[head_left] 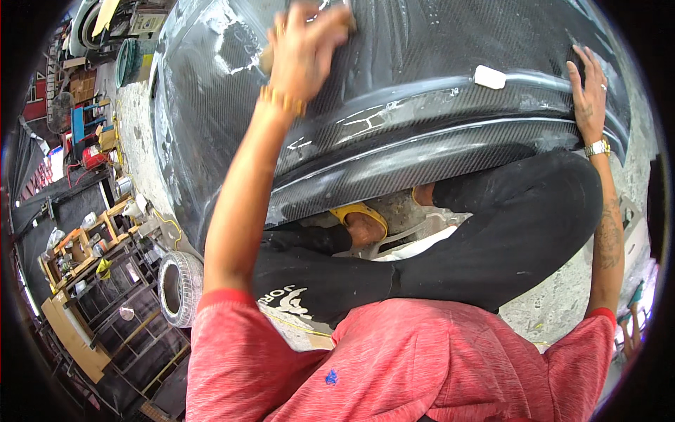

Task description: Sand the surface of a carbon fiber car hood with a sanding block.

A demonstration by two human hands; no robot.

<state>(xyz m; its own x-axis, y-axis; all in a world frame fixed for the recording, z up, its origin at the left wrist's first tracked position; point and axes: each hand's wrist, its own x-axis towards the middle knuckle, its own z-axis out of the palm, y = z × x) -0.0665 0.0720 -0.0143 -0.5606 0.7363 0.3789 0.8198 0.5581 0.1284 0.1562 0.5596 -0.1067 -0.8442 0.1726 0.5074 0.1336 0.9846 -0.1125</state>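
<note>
A dark carbon-fibre panel with whitish smears fills the upper middle, curving along a ridge. My left hand, blurred, presses on its upper part with fingers bent over a tan pad, which is largely hidden beneath them. My right hand lies on the panel's right end, fingers apart and holding nothing. A small white block rests on the ridge, left of my right hand.
My legs and yellow sandals are under the panel's near edge, on a grey floor. To the left are a tyre, a red tank, wooden and metal frames, a green tub and assorted clutter.
</note>
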